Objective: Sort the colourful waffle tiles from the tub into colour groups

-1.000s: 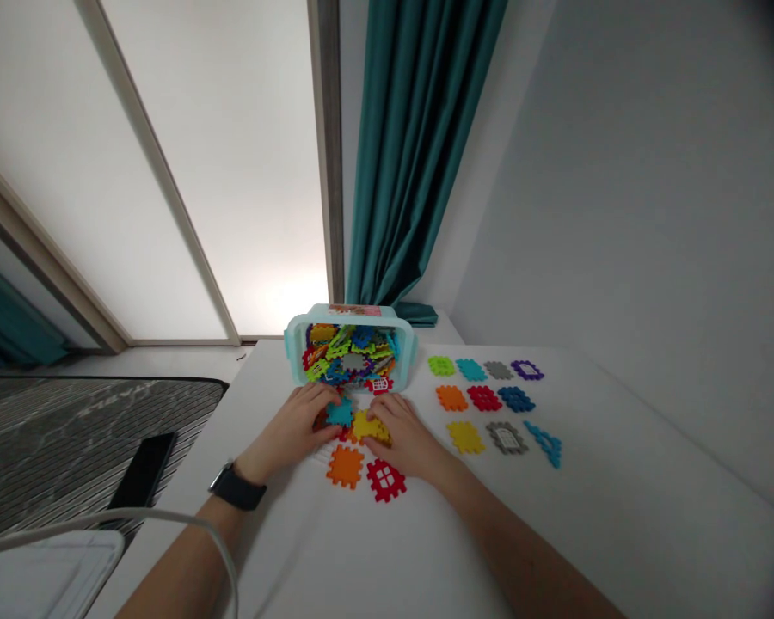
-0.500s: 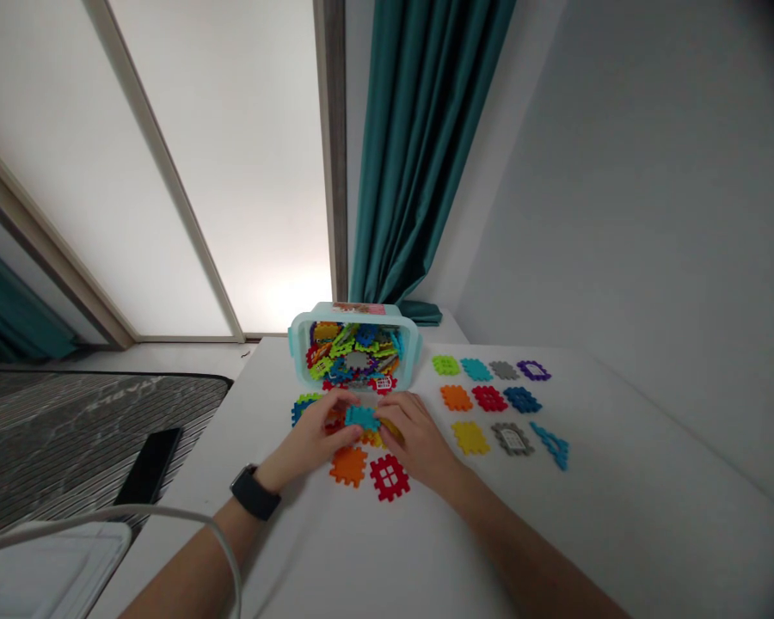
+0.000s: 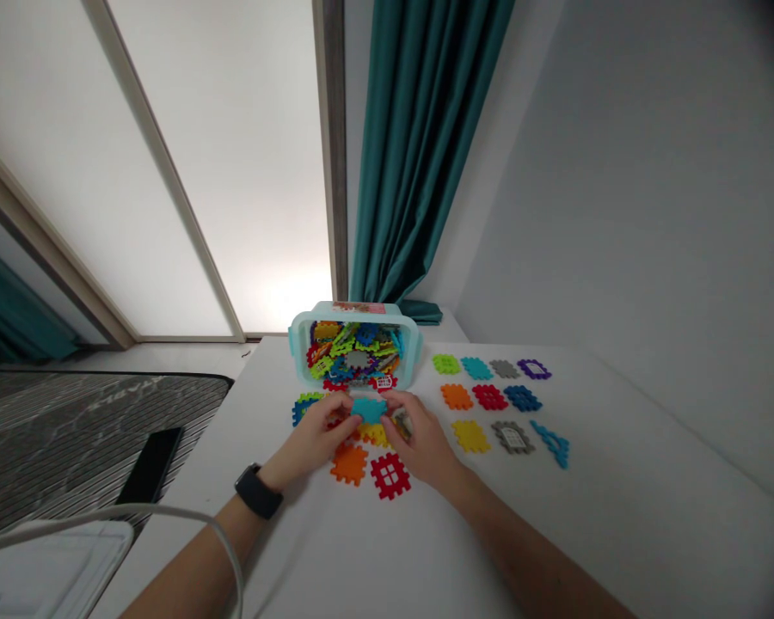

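Both hands meet just in front of a tipped pale-blue plastic box (image 3: 297, 337) full of colourful interlocking tiles. My left hand (image 3: 310, 440) and my right hand (image 3: 419, 438) together pinch a teal tile (image 3: 368, 408), lifted slightly off the white table (image 3: 374, 550). Something greyish shows under my right fingers; I cannot make it out. Below the hands lie a yellow tile (image 3: 374, 434), an orange tile (image 3: 349, 464) and a red window tile (image 3: 390, 475). Blue and green tiles (image 3: 302, 407) lie left of the hands.
To the right, several single tiles lie in rows (image 3: 490, 397), ending in a blue triangle piece (image 3: 553, 444). A black phone (image 3: 149, 464) rests on the striped surface at left. A white cable (image 3: 135, 516) crosses my left forearm. A teal curtain (image 3: 413, 155) hangs behind the box.
The teal tile rose from the pile and moved right, now gripped between both hands. My left hand drew back, uncovering blue and green tiles at left.
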Available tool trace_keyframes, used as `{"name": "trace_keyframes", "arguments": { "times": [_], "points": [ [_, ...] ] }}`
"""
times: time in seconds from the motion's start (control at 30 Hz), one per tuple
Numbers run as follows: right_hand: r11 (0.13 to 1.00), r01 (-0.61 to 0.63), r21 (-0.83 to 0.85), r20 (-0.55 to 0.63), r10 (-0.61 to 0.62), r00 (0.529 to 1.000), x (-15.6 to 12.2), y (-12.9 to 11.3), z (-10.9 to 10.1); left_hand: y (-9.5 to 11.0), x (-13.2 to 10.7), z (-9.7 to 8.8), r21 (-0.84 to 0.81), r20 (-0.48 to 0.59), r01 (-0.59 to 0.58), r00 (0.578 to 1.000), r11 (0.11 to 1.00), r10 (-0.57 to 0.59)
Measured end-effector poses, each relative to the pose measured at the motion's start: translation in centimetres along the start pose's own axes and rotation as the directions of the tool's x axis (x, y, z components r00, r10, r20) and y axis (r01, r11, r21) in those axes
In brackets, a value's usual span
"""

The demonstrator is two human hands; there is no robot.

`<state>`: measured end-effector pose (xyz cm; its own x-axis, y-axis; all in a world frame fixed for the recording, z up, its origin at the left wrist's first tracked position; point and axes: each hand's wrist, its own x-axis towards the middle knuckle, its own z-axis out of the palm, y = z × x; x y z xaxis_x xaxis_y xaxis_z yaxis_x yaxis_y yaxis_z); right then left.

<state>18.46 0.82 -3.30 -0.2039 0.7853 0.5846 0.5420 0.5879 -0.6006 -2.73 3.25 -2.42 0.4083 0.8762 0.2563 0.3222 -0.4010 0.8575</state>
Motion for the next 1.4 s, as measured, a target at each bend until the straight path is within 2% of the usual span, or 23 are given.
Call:
{"name": "trace_keyframes", "arguments": {
  "times": [0.2, 0.4, 0.57, 0.67, 0.83, 0.93, 1.03, 1.13, 1.27, 1.4],
  "points": [
    [0.999, 0.019, 0.051, 0.029, -0.021, 0.999, 0.2, -0.2, -0.2, -0.4, 0.1, 0.3, -0.144, 0.001, 0.067, 0.998, 0.987, -0.068],
    [0.993, -0.085, 0.087, 0.072, 0.078, 0.994, 0.1, -0.1, 0.0, -0.4, 0.0, 0.4, -0.240, -0.057, 0.069, 0.995, 0.968, -0.086],
    [0.994, -0.013, 0.104, 0.134, -0.001, 0.991, -0.1, 0.1, 0.0, 0.2, 0.0, 0.0, -0.125, -0.052, 0.012, 0.998, 0.992, -0.019],
    [0.992, -0.011, 0.125, 0.131, -0.006, 0.991, 0.0, 0.0, -0.1, 0.4, 0.1, -0.2, -0.062, -0.057, -0.030, 0.998, 0.998, 0.026],
    [0.980, -0.092, 0.178, 0.094, 0.076, 0.993, 0.3, -0.3, -0.1, 0.0, 0.0, 0.0, -0.039, -0.076, -0.022, 0.997, 0.999, 0.019],
    [0.960, -0.179, 0.217, 0.054, 0.172, 0.984, 0.4, -0.1, 0.0, -0.2, -0.2, 0.1, 0.123, -0.108, -0.099, 0.988, 0.987, 0.113],
    [0.904, -0.270, 0.330, 0.036, 0.274, 0.961, 0.4, 0.1, 0.4, -0.3, -0.3, -0.1, 0.326, -0.089, -0.200, 0.966, 0.924, 0.241],
    [0.819, -0.325, 0.472, 0.043, 0.347, 0.937, 0.5, 0.2, 0.8, -0.2, -0.3, -0.4, 0.449, -0.064, -0.254, 0.947, 0.857, 0.315],
    [0.740, -0.348, 0.575, 0.073, 0.378, 0.923, 0.5, 0.2, 1.3, 0.0, -0.2, -0.6, 0.497, -0.043, -0.279, 0.938, 0.821, 0.344],
    [0.704, -0.362, 0.611, 0.101, 0.384, 0.918, 0.4, 0.4, 1.6, 0.2, -0.2, -0.4, 0.438, -0.035, -0.297, 0.937, 0.848, 0.347]
  ]
}}
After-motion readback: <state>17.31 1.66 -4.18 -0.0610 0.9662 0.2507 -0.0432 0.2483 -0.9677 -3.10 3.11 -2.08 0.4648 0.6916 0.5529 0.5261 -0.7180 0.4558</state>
